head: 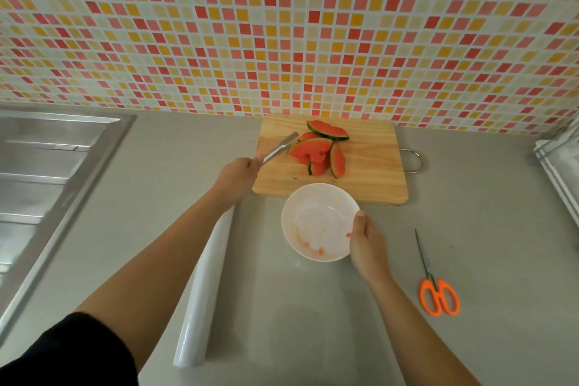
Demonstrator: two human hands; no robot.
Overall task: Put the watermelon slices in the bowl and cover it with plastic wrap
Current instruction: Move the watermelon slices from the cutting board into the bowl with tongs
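Head view: left hand (235, 177) grips tongs (279, 147) beside the watermelon slices (322, 150) on the board (369, 178) at the counter's back edge — right hand (365, 240) holds the bowl (316, 222) rim. Slices not yet moved; next, likely pinch one gently.

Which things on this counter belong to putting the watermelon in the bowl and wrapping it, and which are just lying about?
In the job: watermelon slices, white bowl gripped by the right hand, plastic wrap roll, metal utensil held in the left hand.
Lying about: orange scissors, sink.
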